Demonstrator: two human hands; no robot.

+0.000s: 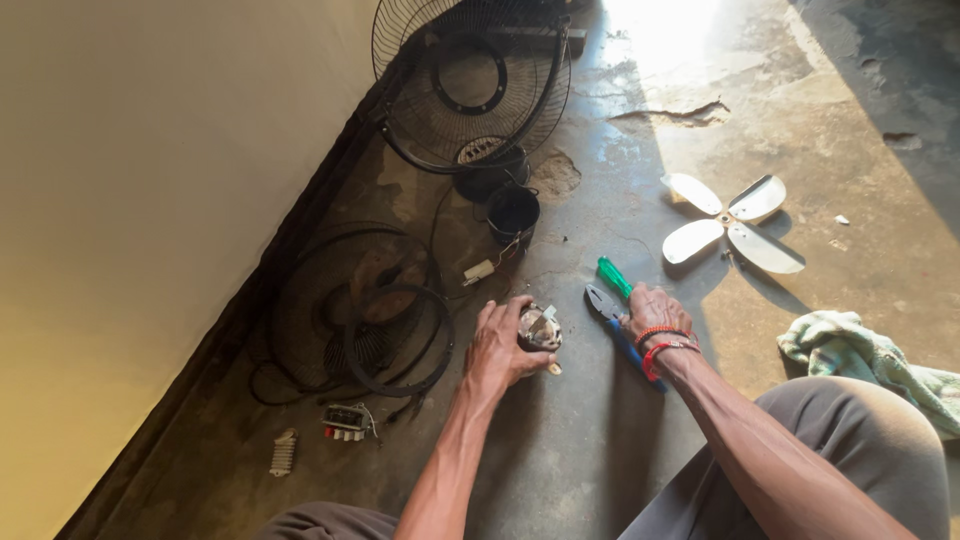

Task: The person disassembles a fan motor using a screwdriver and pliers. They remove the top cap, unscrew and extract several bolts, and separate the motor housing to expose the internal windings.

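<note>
A person sits on a worn concrete floor beside a pale wall, with fan parts spread around. Largest are 2 black wire fan guards: 1 guard stands tilted against the wall at the top, the other guard lies flat, left of the hands. A white 4-bladed fan blade lies well apart to the right, and a pale green cloth sits by the person's knee. A small black cup-shaped housing stands upright near the leaning guard; what is inside cannot be told. The left hand grips a small round motor, dark with metal showing, held on the floor. The right hand rests closed over blue-handled pliers, just beside a green-handled screwdriver.
</note>
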